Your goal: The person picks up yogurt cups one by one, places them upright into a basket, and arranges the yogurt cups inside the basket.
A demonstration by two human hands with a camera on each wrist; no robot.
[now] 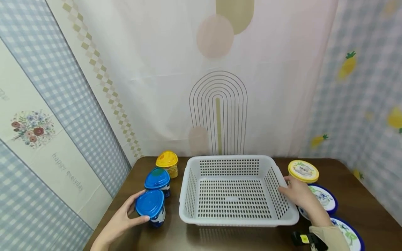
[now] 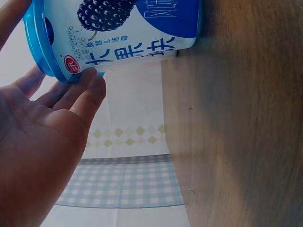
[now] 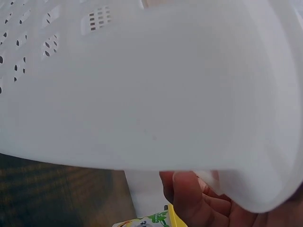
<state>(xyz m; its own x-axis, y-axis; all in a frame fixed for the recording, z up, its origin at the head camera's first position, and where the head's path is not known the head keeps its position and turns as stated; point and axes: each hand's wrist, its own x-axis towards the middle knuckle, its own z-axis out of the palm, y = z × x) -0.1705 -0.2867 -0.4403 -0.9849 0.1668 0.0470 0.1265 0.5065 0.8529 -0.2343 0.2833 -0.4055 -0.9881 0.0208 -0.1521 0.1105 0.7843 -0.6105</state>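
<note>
Basket [image 1: 232, 221] partly hides right grip [image 1: 300, 194] (perhaps holding).

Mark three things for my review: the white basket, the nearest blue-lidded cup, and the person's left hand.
White basket [image 1: 238, 221]: head view, front rim.
Blue-lidded cup [image 1: 150, 203]: head view, top of its lid.
Left hand [image 1: 123, 218]: head view, middle of the hand.

Surface [image 1: 176, 237]: dark brown, wood-grained. Far cloth [image 1: 157, 104]: pale, printed with line arches [image 1: 218, 115] and rounded shapes. Left cloth [image 1: 72, 80]: blue-and-white gingham, white band bearing a bouquet [image 1: 34, 129]. Right cloth [image 1: 345, 111]: pale blue check, yellow pineapples [image 1: 348, 66]. Light: soft, even.
</note>
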